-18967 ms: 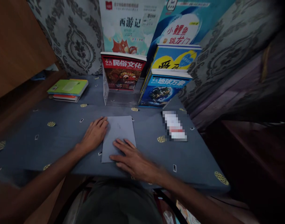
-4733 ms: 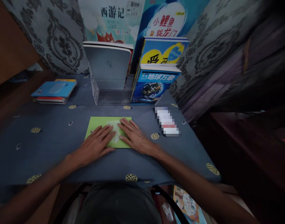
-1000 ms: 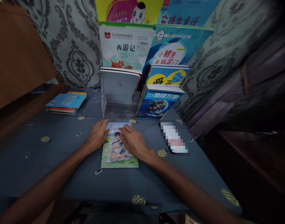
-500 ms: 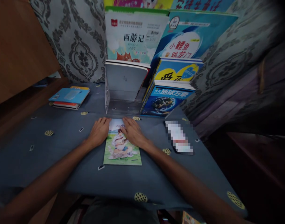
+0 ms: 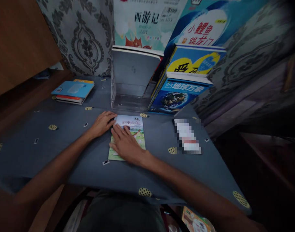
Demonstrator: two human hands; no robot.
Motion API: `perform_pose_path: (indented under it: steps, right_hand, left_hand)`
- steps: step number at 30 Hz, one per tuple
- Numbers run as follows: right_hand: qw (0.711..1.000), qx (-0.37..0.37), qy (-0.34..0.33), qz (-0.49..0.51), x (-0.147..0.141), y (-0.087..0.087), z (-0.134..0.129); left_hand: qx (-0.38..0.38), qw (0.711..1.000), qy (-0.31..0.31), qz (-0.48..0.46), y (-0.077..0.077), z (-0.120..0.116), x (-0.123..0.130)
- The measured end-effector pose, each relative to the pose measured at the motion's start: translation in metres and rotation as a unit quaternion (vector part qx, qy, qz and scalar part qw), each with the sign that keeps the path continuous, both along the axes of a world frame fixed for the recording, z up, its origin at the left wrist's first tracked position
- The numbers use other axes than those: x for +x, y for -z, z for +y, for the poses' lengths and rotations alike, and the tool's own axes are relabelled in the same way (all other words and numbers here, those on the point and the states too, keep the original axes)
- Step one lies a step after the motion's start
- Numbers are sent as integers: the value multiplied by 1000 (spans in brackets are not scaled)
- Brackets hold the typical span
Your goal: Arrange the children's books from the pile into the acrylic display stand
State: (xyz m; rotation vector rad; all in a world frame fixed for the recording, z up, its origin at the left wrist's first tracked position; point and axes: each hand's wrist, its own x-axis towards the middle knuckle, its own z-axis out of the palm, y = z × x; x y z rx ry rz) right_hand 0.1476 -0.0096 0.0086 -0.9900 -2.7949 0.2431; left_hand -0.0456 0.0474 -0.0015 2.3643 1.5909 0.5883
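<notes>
A thin book [image 5: 137, 132] with a green and pale blue illustrated cover lies flat on the grey-blue tablecloth [image 5: 72, 145]. At the book's upper left edge rests my left hand [image 5: 101, 124], its fingers extended and the fingertips touching the corner. My right hand [image 5: 127, 143] lies palm down across the cover with fingers spread, hiding much of the picture. Behind the book stands a clear acrylic rack [image 5: 130, 101] holding upright books, among them a grey one [image 5: 135, 71] and a blue one with a globe [image 5: 177, 96].
A small stack of books [image 5: 75, 90] sits at the back left. To the right lies a blurred-out phone-like object [image 5: 187, 135]. Patterned curtains [image 5: 86, 42] hang behind the table, and a wooden panel [image 5: 22, 38] stands at the left.
My right hand has moved left and down from the book's upper right edge onto the middle of its cover. My left hand remains at the upper left corner. The view has tilted down slightly.
</notes>
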Motion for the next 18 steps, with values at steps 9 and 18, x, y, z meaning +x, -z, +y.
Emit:
perform_pose_path:
  steps: [9,18]
  right_hand:
    - [998,-42,-7,41,23,8,-26]
    - [984,-51,161,59,77,22,56]
  left_hand:
    - [0,999,-21,31,2,-5,2]
    - [32,995,-57,77,2,-12,11]
